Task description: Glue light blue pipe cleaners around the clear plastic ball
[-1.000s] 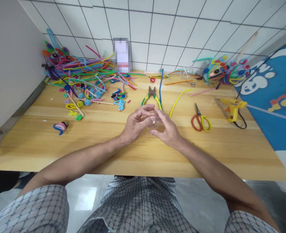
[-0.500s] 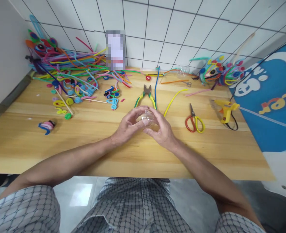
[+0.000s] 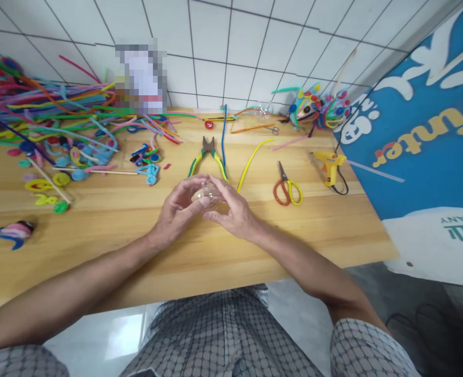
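Observation:
Both my hands meet over the middle of the wooden table [image 3: 98, 209]. My left hand [image 3: 174, 212] and my right hand [image 3: 233, 209] have their fingers curled round a small clear plastic ball [image 3: 205, 192], which shows between the fingertips. Just beyond the hands lie green-and-yellow pliers [image 3: 208, 154] with a blue pipe cleaner [image 3: 224, 136] and a yellow pipe cleaner [image 3: 254, 159] to their right.
A heap of coloured pipe cleaners [image 3: 51, 115] and small curled pieces fills the back left. Red-and-yellow scissors [image 3: 287, 187] and a yellow glue gun [image 3: 329, 165] lie to the right. A finished pipe-cleaner figure [image 3: 318, 107] stands at the back by the tiled wall. A blue banner [image 3: 423, 131] hangs on the right.
The view has swung to the right and tilted, so the table's things have slid left in the picture. My hands stay together on the clear ball, fingers shifting slightly.

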Tool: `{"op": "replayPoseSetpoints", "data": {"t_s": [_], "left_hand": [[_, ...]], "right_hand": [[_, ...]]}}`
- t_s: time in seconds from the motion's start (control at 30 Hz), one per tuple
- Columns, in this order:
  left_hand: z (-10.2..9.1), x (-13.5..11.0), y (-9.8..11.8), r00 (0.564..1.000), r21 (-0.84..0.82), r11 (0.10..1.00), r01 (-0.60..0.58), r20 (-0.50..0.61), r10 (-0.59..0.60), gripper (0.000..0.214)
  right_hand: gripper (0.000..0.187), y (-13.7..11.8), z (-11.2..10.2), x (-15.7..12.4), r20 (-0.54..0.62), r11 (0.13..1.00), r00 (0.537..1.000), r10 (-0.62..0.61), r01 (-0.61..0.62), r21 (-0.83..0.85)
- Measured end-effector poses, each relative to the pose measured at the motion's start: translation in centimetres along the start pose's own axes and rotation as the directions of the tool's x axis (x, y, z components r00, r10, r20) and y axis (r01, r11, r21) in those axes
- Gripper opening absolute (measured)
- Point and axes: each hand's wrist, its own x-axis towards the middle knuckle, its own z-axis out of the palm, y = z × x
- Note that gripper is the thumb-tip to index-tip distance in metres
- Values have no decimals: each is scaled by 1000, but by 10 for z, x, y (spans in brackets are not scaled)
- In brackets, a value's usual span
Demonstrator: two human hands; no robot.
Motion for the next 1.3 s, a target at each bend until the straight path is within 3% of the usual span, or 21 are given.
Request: {"op": "replayPoseSetpoints", "data": {"t_s": [0.17,0.23,0.37,0.47,0.63,1.03,1.17,1.3], "left_hand": [[1,-2,-1,999,34,998,-44,14,44,37],[0,-2,-1,997,53,997,-49,57,46,40],[-5,1,1,980,21,999,33,198,-36,66],[-6,3,1,967,13,998,53,247,-55,66],[-6,2,-1,971,14,1000,15,238,-18,62],[-2,10,-6,983,-129,990,58,180,-34,58],[-2,13,-6,987,-191,976,107,143,-80,51],[-2,12,-3,984,-188,971,145,133,-121,47]], "right_hand": [[92,-2,-1,-2,-15,999,1000,-8,9,53],[91,-2,-3,-3,-11,999,1000,13,-13,52],[89,1,-9,-6,-13,996,999,40,-39,83],[89,4,-13,-7,-20,997,1000,24,-22,70],[83,8,-14,-8,-26,997,1000,15,-13,76],[91,17,-9,-2,-2,992,999,34,-34,121],[89,6,-10,2,-16,978,993,119,-115,173],[73,-3,-6,7,4,862,958,285,-258,436]]}}
